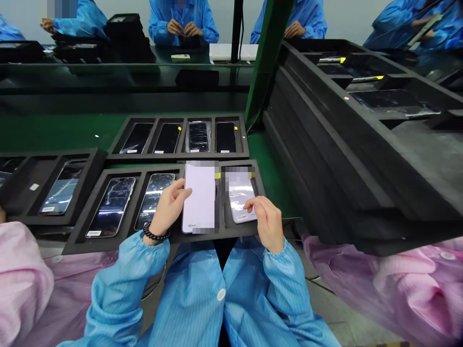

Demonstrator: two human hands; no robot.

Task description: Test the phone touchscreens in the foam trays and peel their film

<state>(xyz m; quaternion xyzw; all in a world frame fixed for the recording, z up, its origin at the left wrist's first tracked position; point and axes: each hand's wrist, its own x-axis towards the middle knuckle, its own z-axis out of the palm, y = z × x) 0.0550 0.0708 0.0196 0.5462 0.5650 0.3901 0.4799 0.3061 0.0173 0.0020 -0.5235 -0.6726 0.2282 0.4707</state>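
Stacked black foam trays (307, 149) stand right of your right hand (267, 221). A four-slot black foam tray (238, 233) lies beneath both hands, which are apart. Flat rectangular white-screened phone (198, 200) just right of your left hand (167, 205), thumb over its edge; cannot tell whether gripped. Smaller-looking, glossy pale-screened phone (240, 195) under your right fingertips, that hand loosely curled, unclamped. Black coiled bracelet (156, 236), left wrist.

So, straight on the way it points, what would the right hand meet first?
Likely the lit phone at the right end of the near tray; whether the right hand already touches it is unclear.
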